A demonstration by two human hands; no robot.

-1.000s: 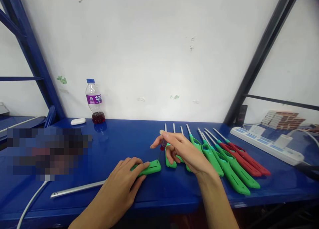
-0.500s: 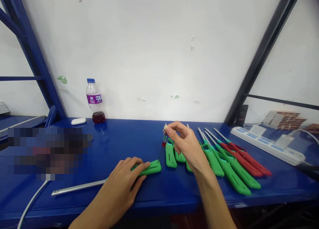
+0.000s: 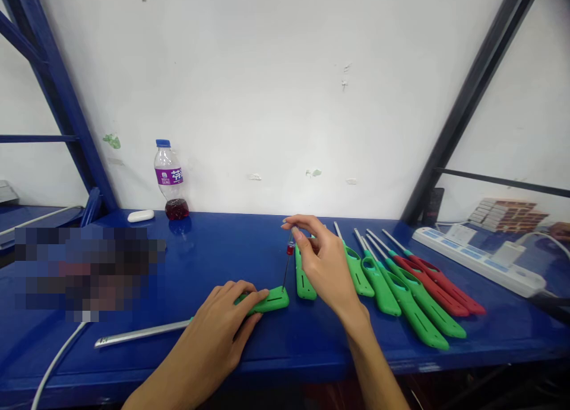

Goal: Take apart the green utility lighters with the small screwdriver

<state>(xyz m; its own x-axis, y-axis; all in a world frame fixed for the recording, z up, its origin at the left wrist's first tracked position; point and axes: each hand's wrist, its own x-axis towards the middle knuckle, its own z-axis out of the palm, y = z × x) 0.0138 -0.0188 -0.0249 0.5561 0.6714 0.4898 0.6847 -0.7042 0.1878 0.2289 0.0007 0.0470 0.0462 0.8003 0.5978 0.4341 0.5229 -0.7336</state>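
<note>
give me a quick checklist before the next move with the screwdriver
1. Left hand steadying the green lighter: ok, it lies over the handle.
2. Screwdriver in the right hand: ok, at thumb and fingers.
3. Tip at the handle's end: ok.
4. Tip properly seated: cannot tell, too small.
5. Neighbouring green lighter apart from the held one: ok, a gap shows.
6. Bottle capped: ok.

A: Legible txt?
B: Bottle [image 3: 171, 191], purple label [image 3: 169, 176]: lg. white Chinese char., approx. 芬; next char. cut off at curve; sm. print illeg.
A: Metal rod [image 3: 145, 334]?
B: Dk. marks nr. tip, illeg.
</note>
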